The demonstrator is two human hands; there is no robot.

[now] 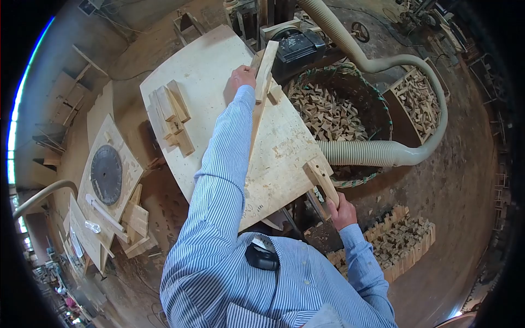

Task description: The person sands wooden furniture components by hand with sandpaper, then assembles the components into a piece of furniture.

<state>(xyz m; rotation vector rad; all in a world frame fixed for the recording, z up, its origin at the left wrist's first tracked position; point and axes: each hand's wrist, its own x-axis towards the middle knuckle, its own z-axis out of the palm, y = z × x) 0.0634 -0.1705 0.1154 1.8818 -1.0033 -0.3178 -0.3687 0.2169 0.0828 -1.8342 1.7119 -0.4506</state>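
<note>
My left hand [243, 77] is closed at the far part of a pale wooden tabletop [219, 54], against a short wooden piece [257, 59]; its fingertips are hidden. Right beside that stands an upright wooden fence [267, 71], with a long thin wooden strip [256, 128] running back from it under my sleeve. My right hand [343, 212] grips the near end of a wooden bar [324, 179] with dark holes, at the tabletop's right corner. Several cut wooden sticks [169, 112] lie in a loose stack on the left of the tabletop.
Beyond the fence sits a black motor [299, 52]. A ribbed hose [358, 153] curves round a large basket [383, 106] of wood offcuts. More offcuts fill a box [418, 101] and a low crate [407, 249]. To the left, a board carries a dark round disc [106, 174].
</note>
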